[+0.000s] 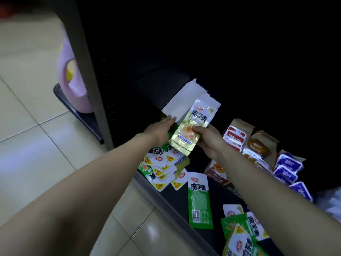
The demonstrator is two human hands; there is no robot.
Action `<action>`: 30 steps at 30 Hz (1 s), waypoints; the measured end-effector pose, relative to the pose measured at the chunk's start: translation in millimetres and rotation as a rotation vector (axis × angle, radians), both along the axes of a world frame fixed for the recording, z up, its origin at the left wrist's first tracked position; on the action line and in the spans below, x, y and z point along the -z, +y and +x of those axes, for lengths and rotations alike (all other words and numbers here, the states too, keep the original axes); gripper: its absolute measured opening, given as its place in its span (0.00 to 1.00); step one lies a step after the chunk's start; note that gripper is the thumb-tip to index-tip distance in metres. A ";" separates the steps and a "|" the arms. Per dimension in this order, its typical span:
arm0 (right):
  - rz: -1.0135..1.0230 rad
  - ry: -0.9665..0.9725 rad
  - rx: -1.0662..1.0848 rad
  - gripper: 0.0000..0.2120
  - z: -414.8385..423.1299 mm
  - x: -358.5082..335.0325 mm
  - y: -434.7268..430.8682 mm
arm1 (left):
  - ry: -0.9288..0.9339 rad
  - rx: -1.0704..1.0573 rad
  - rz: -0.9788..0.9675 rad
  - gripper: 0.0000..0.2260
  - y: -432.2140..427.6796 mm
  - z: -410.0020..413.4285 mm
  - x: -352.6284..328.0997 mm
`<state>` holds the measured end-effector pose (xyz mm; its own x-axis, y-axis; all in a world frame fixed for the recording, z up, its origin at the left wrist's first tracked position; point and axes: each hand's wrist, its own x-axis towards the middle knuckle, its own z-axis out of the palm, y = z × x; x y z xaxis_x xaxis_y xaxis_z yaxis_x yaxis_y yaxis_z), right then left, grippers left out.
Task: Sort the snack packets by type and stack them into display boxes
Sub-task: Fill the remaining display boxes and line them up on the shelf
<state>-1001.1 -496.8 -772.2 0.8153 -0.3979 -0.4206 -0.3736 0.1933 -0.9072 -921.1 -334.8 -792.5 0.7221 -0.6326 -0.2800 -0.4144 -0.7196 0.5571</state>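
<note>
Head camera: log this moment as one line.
right hand grips yellow packets | left hand at white box flap, grip unclear | green packet loose on shelf

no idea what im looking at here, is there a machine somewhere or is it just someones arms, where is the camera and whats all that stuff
There is no machine: a person wears one camera on the head, looking forward and down, so both bare arms are their own. The right hand grips a small stack of yellow packets above a dark shelf. The left hand reaches with straight fingers to the edge of a white cardboard flap. Below the hands lies a loose pile of packets, and nearer the camera a single green packet lies flat. To the right stand open boxes of red packets and blue packets. On the left are a tiled floor and a pink jug.
</note>
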 end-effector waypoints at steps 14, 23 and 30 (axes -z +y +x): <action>0.024 -0.117 -0.010 0.18 -10.6 10.4 -17.3 | -0.462 -0.163 -0.098 0.06 -9.2 -7.5 6.1; 0.089 -0.228 0.039 0.16 -10.9 -10.4 -6.5 | -0.678 -0.216 -0.344 0.03 18.1 -23.6 -28.0; 0.099 -0.306 0.034 0.14 -24.0 -28.2 14.7 | -0.656 -0.093 -0.346 0.01 59.2 -57.3 -17.0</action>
